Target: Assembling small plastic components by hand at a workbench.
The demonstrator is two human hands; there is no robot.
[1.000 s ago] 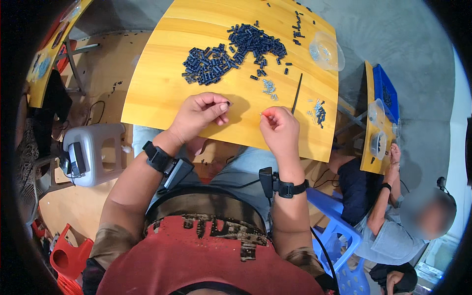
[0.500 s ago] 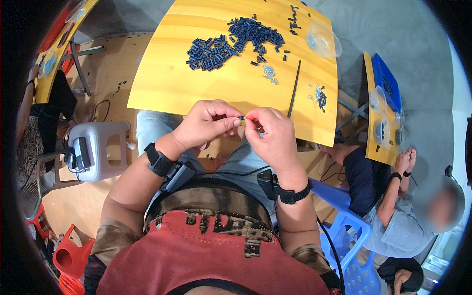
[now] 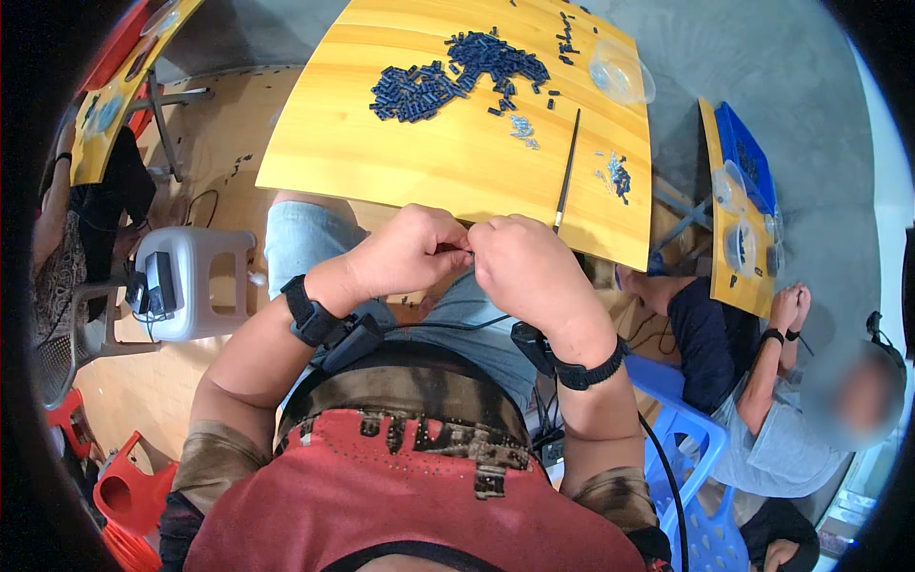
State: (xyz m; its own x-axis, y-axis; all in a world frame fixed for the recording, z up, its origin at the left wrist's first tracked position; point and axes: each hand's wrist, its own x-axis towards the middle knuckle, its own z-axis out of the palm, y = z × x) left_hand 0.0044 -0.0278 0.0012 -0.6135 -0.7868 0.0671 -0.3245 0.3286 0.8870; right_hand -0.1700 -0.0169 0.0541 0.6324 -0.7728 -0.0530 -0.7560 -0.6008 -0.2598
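Observation:
Just off the near edge of the yellow table (image 3: 381, 172), my two hands meet at the fingertips. My left hand (image 3: 412, 251) is closed in a pinch on a small black part, which the fingers now almost fully hide. Against it presses my right hand (image 3: 529, 262), its fingers curled together; whatever they grip is hidden. Beyond the hands lie many small black blocks in two joined heaps, a left heap (image 3: 415, 92) and a right heap (image 3: 491, 57). Small silver metal pieces (image 3: 522, 129) are nearer me.
A thin black rod (image 3: 570, 162) lies right of the silver pieces, beside a mixed pile (image 3: 620, 178) of black and silver bits. A clear plastic tub (image 3: 620, 71) stands far right. At right, a person (image 3: 782, 419) sits by another table with a blue tray (image 3: 746, 157).
Both hands have come slightly lower and closer together. My right hand has turned over more, and the black part that showed between the fingertips is now mostly covered.

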